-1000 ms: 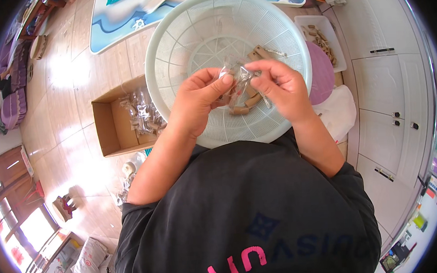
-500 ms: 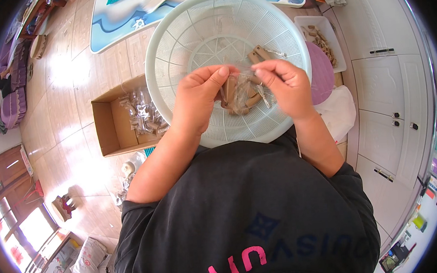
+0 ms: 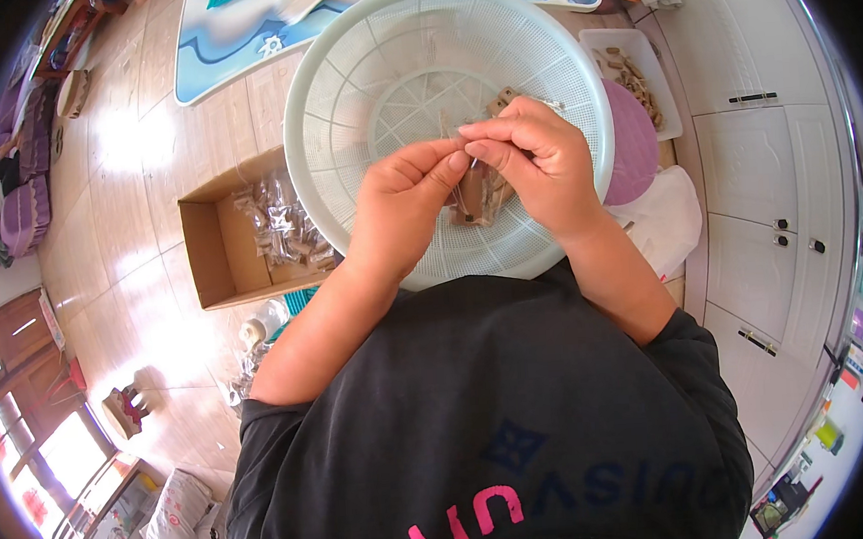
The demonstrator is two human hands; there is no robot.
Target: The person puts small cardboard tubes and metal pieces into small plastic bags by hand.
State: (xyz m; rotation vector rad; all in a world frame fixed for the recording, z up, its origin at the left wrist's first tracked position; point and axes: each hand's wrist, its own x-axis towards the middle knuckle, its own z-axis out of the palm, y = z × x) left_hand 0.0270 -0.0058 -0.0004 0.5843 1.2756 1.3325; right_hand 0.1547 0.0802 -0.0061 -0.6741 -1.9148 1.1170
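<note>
Pinching the clear bag (image 3: 477,203) by its top over the basket (image 3: 297,139), left hand (image 3: 398,200) and right hand (image 3: 550,168) together, we are apparently sealing it; the next move calls for even finger pressure.

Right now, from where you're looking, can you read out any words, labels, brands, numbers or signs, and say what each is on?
Black shirt: pink lettering, upside down; legible in part, but I won't copy it.
Same shirt: dark blue lettering, low contrast, also not copied, and a dark four-pointed emblem.
White bag, lower left: reddish marks, too small to read.
Clear packet: no print visible.
</note>
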